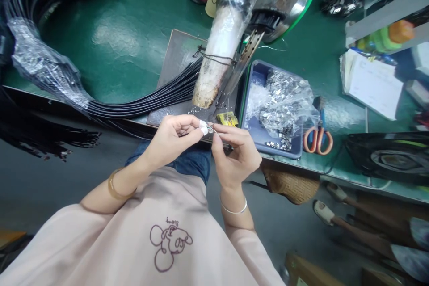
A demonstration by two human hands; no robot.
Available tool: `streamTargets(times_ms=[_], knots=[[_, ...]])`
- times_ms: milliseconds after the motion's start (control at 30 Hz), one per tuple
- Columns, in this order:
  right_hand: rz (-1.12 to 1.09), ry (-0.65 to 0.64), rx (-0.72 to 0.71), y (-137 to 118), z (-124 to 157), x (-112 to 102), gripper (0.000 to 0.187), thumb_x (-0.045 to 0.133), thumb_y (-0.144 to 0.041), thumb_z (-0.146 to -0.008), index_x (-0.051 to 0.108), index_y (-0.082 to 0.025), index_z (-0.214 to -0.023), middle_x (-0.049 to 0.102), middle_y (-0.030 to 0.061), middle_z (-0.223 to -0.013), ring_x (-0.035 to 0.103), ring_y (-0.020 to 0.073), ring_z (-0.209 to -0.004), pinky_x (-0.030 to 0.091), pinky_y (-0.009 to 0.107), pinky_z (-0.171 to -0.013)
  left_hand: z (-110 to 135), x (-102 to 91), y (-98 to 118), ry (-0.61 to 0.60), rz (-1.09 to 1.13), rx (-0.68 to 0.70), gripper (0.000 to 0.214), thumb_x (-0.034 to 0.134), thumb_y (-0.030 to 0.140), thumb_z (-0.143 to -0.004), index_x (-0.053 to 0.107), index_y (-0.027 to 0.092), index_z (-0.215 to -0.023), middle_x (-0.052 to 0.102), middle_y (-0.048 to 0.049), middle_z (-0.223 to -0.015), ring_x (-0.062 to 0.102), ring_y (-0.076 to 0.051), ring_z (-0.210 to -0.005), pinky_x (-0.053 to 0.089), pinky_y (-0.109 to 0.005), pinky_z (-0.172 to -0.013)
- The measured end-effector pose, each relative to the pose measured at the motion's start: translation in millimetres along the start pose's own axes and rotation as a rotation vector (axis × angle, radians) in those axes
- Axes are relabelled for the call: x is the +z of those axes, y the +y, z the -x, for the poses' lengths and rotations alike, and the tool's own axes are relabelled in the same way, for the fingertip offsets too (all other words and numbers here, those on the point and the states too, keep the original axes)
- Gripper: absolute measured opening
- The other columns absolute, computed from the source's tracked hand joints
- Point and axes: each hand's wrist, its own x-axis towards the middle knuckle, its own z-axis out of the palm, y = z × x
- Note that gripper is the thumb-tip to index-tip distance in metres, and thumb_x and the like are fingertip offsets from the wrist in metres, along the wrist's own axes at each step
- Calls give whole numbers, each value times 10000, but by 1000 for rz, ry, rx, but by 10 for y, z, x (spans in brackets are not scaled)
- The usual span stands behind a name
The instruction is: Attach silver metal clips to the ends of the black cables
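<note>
My left hand (179, 133), with white wraps on thumb and fingertip, pinches a small metal piece (210, 128) at the table's front edge. My right hand (237, 152) meets it from the other side, thumb and forefinger closed on the same piece. Its exact kind is too small to make out. Just beyond my fingertips lies a yellow sponge-like block (228, 119). A bundle of black cables (144, 103) runs in from the left onto a dark board (174, 60). Above hangs a plastic-wrapped pipe (219, 44) beside a perforated metal barrel (252, 48), like a soldering iron's.
Right of the board, a blue tray (248, 118) holds bagged metal connector shells (284, 103). Orange-handled scissors (317, 139) lie beside it. Papers (373, 85) and a black fan-like device (390, 158) are farther right. Another person's legs (355, 232) show at lower right.
</note>
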Motion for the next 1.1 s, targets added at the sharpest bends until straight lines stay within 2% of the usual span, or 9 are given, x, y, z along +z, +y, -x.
streamTargets(times_ms=[167,300,400,500,867,1100], knots=[[182,15,-182,28,-32,-8,175,691,-94,-899,633,-250,-955,814,30,-986,791,180,-877,649,330,-779,-37,41,17,45,-24,5,127,695,251,-734,724,136,-688,699,-22,-657,571,-98,-585,475,-190,-556],[233,20,-255,35,-61,2,182,677,-66,-903,608,-229,-945,819,45,-997,795,165,-880,647,284,-777,-65,75,32,92,-80,47,145,674,245,-733,707,123,-662,614,-4,-589,456,-68,-512,351,-166,-458],[220,41,-251,52,-67,14,183,673,-68,-908,602,-230,-955,817,39,-978,795,160,-865,647,277,-766,-79,88,45,97,-104,81,137,654,224,-730,672,120,-642,452,46,-508,320,-46,-470,230,-161,-417],[206,52,-232,68,-67,25,183,675,-68,-908,601,-228,-957,811,34,-959,790,155,-860,645,278,-768,-86,86,48,86,-115,88,117,634,206,-735,653,125,-653,369,68,-497,272,-45,-469,203,-168,-421],[175,42,-217,69,-104,26,199,691,-59,-888,603,-228,-948,798,37,-965,781,171,-873,649,317,-780,-97,74,40,81,-138,115,123,625,212,-747,657,133,-658,321,80,-509,255,-52,-466,199,-198,-436],[198,44,-208,8,-142,23,210,707,-39,-858,607,-218,-901,799,45,-961,776,164,-865,645,298,-787,-84,73,61,84,-138,145,136,635,214,-768,658,128,-665,320,78,-511,254,-53,-470,188,-195,-425]])
